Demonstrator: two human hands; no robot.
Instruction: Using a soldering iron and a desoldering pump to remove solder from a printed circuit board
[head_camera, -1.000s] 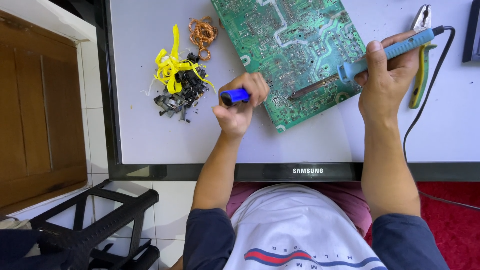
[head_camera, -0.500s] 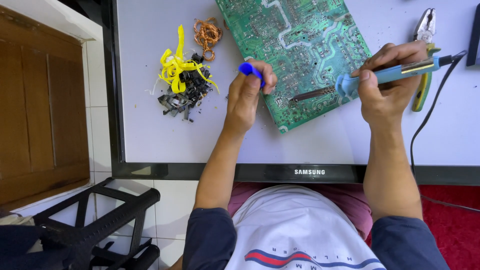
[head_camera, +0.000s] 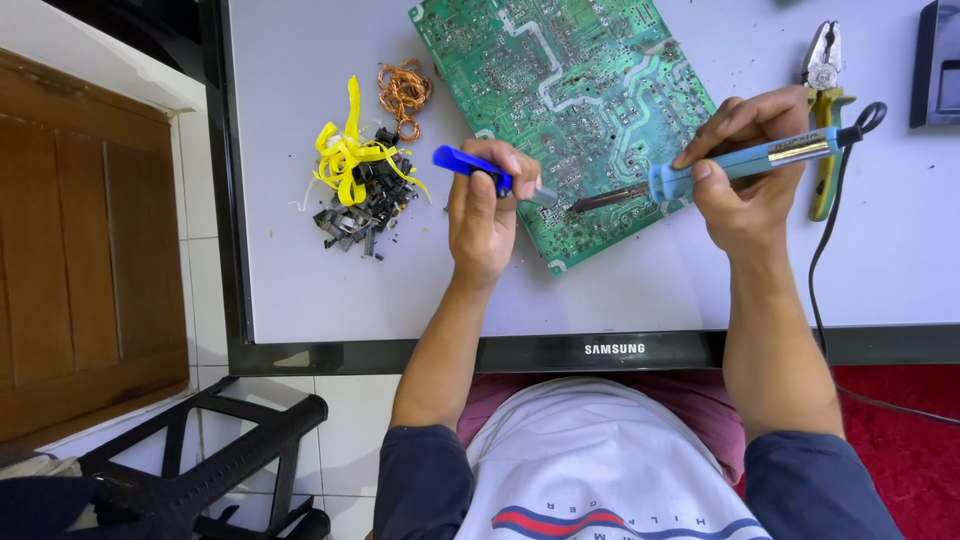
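Now green circuit board (head_camera: 570, 95) w/ pale traces lies tilted; right hand (head_camera: 745, 185) grips soldering iron (head_camera: 720, 170).

A flat white surface (head_camera: 300, 280) carries a green circuit board (head_camera: 570, 90), a scrap pile (head_camera: 360, 190), copper wire (head_camera: 404, 92), and pliers (head_camera: 826, 110)

Circuit board (head_camera: 570, 90) centre; scrap pile (head_camera: 362, 190) left, pliers (head_camera: 824, 110) right

Flat screen (head_camera: 300, 290) lying face-up as work surface, pale grey panel, black bezel, white logo (head_camera: 614, 349) on near edge. Yellow label (head_camera: 797, 150) on blue soldering iron handle, right.
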